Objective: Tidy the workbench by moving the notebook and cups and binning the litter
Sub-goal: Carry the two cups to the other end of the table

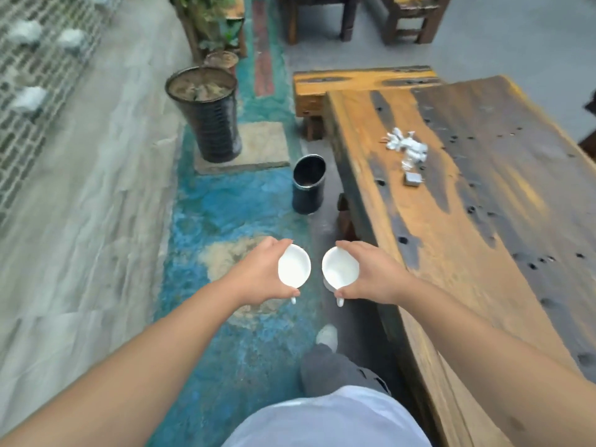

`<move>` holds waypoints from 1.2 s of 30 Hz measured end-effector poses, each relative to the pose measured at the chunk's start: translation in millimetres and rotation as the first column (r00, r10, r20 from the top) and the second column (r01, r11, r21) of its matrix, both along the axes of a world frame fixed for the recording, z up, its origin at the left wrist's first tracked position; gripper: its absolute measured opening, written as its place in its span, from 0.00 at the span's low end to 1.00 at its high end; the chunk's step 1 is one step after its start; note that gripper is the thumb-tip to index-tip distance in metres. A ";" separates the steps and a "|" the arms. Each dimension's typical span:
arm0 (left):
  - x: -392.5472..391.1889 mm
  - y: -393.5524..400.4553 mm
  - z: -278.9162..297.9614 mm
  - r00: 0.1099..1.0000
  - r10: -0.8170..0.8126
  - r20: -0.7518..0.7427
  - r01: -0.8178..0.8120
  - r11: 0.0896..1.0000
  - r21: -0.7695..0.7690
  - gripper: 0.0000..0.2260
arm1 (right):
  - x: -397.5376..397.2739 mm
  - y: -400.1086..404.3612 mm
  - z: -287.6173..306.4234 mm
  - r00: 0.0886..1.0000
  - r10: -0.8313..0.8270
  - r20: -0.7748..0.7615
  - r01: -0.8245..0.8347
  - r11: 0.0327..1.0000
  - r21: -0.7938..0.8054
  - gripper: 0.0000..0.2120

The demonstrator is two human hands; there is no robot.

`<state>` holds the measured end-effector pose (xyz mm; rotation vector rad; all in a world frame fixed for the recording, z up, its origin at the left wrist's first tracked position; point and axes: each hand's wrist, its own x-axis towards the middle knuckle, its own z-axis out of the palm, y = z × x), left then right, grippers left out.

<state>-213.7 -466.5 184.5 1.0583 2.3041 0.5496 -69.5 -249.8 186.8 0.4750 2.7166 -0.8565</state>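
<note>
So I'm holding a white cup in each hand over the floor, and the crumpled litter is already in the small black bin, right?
Not quite. The head view shows a white cup in the left hand and another in the right hand, both over the floor, but the crumpled litter lies on the workbench, not in the small black bin beside it.

Two cups side by side over the floor, left cup (294, 265) in left hand (258, 275), right cup (340, 268) in right hand (374, 275). Workbench (451, 240) to their right w/ litter (407, 150) on it, further ahead. Bin (309, 184) on floor just left of bench, planter (206, 114) beyond it to the left.
</note>
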 end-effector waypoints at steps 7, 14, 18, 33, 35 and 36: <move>-106.5 46.1 -8.6 0.987 0.152 -0.049 -0.153 0.988 -0.030 0.43 | -141.8 54.6 -9.0 0.984 0.180 0.004 -0.180 0.983 -0.041 0.51; -199.6 95.1 4.7 0.984 0.178 -0.026 -0.179 0.983 -0.043 0.45 | -244.1 101.9 0.8 0.973 0.232 0.017 -0.231 0.972 -0.035 0.51; -266.8 123.9 1.0 0.991 0.133 -0.007 -0.133 0.991 -0.024 0.45 | -302.1 126.1 -2.1 0.979 0.203 0.016 -0.202 0.979 -0.043 0.51; -533.6 309.0 6.7 0.926 -0.377 -0.009 0.375 0.923 -0.083 0.46 | -460.2 214.2 -0.9 0.922 -0.386 0.015 0.386 0.918 -0.093 0.50; -544.3 347.8 5.3 0.890 -0.456 0.002 0.455 0.887 -0.073 0.46 | -462.6 232.9 -3.4 0.888 -0.459 -0.001 0.457 0.884 -0.102 0.49; -548.6 368.6 2.3 0.871 -0.492 -0.002 0.491 0.869 -0.065 0.46 | -462.9 244.2 -5.6 0.870 -0.494 -0.008 0.490 0.866 -0.102 0.48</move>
